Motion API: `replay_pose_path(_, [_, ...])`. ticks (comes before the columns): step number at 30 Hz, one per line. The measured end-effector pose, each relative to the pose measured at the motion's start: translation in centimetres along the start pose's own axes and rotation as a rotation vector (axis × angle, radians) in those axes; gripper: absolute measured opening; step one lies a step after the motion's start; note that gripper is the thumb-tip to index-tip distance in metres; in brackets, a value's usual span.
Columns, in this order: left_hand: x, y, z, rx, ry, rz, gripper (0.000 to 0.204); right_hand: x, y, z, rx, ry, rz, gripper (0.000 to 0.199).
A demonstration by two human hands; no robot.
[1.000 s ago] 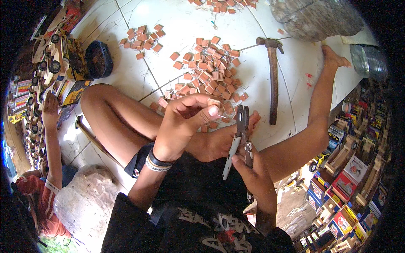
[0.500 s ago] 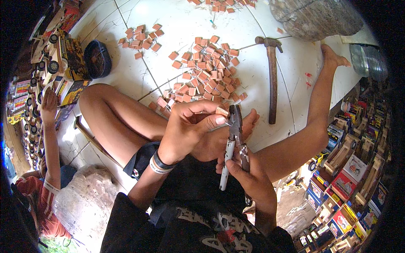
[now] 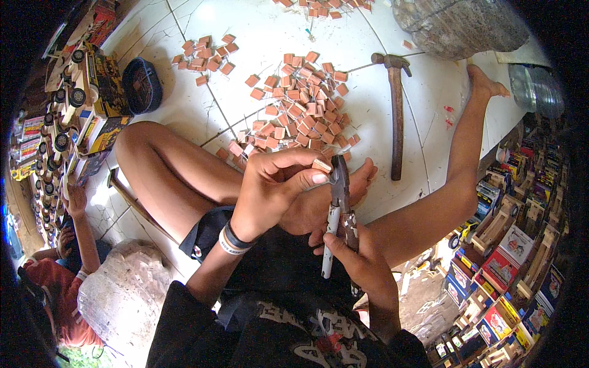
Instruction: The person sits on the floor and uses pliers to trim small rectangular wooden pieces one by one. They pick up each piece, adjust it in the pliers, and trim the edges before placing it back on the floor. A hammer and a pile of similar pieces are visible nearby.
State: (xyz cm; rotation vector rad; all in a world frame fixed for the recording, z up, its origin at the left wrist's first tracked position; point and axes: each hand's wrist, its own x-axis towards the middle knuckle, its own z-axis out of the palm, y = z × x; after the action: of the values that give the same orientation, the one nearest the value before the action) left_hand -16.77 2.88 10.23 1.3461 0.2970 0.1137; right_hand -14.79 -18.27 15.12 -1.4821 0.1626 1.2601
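Note:
Between the thumb and forefinger of my left hand (image 3: pixel 267 190) is a small reddish-brown wooden block (image 3: pixel 321 165) with a pale side. My right hand (image 3: pixel 362 254) is wrapped round a pair of pliers (image 3: pixel 340 193), its handles flecked with white paint. The pliers' jaws point away from me, right beside the block; a thin piece of wire seems to run between the two, but whether the jaws grip it I cannot tell. Just beyond my hands lies a large pile of similar blocks (image 3: pixel 304 104), many with thin wires sticking out.
On the tiled floor, a hammer (image 3: pixel 396 116) lies right of the pile. Smaller block groups (image 3: pixel 205 58) and a dark blue bowl (image 3: pixel 142 86) are at the left. Wooden toy trucks (image 3: pixel 509 245) crowd the right; more stand left, near another person's hand (image 3: pixel 76 199).
My pliers have shifted slightly, with the jaws a little lower and to the left. The block stays in my left fingers. At the left, the other person's arm has moved nearer to their body.

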Motion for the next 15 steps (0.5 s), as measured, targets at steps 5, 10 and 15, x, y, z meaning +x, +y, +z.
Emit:
replay_pose_path(5, [0.0, -0.1, 0.1, -0.044, 0.012, -0.042, 0.015, -0.3, -0.2, 0.2, 0.011, 0.003, -0.056, 0.024])
replay_pose_path(10, [0.0, 0.0, 0.2, -0.028, 0.016, -0.040, 0.015, -0.4, -0.7, -0.1, -0.123, 0.007, 0.062, 0.026])
replay_pose_path(15, [0.0, 0.0, 0.1, -0.066, -0.024, -0.044, 0.016, 0.1, 0.4, 0.4, -0.032, 0.043, -0.014, 0.021])
